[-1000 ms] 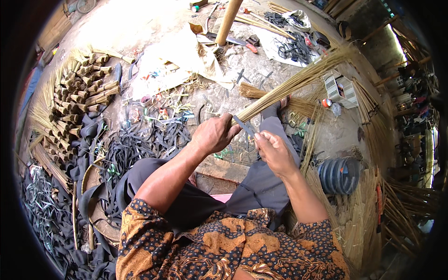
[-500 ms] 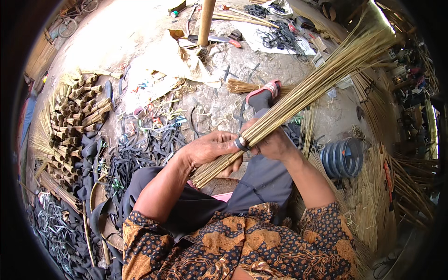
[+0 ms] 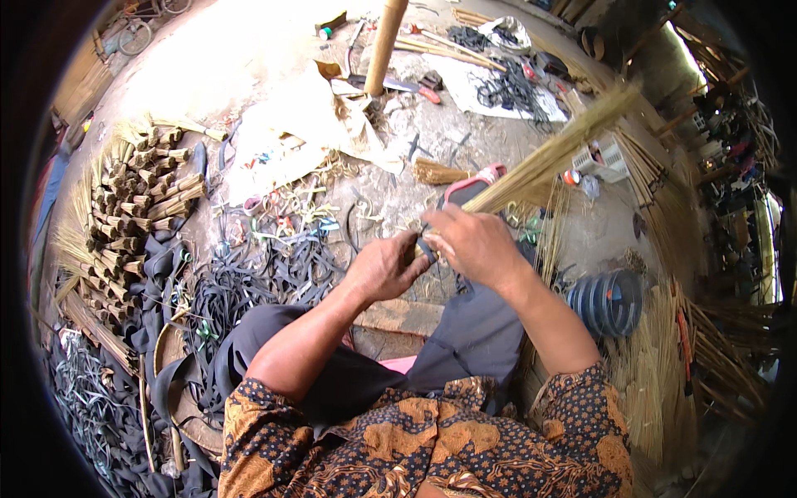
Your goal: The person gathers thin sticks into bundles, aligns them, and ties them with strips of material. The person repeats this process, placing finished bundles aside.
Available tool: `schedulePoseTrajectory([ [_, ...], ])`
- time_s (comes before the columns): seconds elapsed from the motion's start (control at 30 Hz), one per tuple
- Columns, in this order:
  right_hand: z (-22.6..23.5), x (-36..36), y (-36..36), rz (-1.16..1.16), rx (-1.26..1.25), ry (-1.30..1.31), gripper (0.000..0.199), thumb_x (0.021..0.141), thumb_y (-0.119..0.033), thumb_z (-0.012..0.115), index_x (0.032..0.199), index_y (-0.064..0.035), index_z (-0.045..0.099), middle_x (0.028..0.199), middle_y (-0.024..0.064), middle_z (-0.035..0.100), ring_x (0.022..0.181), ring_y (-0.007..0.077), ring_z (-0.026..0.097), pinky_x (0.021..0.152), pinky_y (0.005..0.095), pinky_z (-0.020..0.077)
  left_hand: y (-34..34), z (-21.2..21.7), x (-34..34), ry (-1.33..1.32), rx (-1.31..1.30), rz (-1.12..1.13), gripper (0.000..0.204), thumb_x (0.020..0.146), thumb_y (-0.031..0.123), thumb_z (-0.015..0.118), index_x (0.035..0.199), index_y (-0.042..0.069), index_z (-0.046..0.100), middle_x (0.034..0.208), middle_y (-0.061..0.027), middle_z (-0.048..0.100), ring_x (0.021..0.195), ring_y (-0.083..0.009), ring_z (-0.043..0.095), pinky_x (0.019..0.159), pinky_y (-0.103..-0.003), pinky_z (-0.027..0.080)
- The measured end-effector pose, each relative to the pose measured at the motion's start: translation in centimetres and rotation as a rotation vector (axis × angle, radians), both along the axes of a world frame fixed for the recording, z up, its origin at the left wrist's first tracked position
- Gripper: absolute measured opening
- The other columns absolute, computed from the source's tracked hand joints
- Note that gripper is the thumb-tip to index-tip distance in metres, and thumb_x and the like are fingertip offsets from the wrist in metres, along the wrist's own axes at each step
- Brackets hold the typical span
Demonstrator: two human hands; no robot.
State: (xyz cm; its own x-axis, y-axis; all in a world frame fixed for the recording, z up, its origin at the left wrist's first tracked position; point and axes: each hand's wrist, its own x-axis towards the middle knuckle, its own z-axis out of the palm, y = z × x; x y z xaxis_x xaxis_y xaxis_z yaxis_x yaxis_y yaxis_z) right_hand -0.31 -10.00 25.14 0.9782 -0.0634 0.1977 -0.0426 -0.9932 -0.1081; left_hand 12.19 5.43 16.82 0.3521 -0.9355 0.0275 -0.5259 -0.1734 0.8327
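Head view: straw bundle (image 3: 548,162) now higher, blurred

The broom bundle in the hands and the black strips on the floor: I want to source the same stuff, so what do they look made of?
Broom bundle: dry, matte, straw-coloured plant stalks, thin and stiff-looking. Black strips: probably cut rubber, dull and limp, lying in curls.

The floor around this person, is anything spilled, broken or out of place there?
Nothing looks damaged. The floor is littered, though: black strips lie loose and tangled by the left knee, while the tied bundles beyond are stacked in order. Both the left hand and right hand grip a straw bundle, blurred at its far end.
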Motion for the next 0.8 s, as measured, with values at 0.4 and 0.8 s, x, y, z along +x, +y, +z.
schedulePoseTrajectory([
  [0.4, -2.2, 0.7, -1.0, -0.005, 0.530, 0.285, 0.017, 0.096, -0.020, 0.061, 0.095, -0.0027, 0.062, 0.082, 0.0191, 0.067, 0.071, 0.0370, 0.068, 0.063, 0.0449, 0.0507, 0.3, -0.1, 0.8, 0.068, 0.101, 0.081, 0.043, 0.096, 0.045, 0.069, 0.107, 0.003, 0.072, 0.074, -0.0167, 0.070, 0.068, -0.0333, 0.069, 0.066, -0.044, 0.053],
  [0.8, -3.2, -1.1, 0.3, -0.002, 0.601, -0.257, 0.010, 0.099, -0.013, 0.064, 0.100, -0.0039, 0.059, 0.077, 0.0185, 0.062, 0.070, 0.0387, 0.066, 0.063, 0.0437, 0.0509, -0.6, 3.5, 0.5, 1.008, -0.124, 0.193, 0.051, 0.097, 0.026, 0.077, 0.136, 0.002, 0.054, 0.079, -0.0021, 0.064, 0.059, -0.0094, 0.057, 0.052, -0.028, 0.046],
])
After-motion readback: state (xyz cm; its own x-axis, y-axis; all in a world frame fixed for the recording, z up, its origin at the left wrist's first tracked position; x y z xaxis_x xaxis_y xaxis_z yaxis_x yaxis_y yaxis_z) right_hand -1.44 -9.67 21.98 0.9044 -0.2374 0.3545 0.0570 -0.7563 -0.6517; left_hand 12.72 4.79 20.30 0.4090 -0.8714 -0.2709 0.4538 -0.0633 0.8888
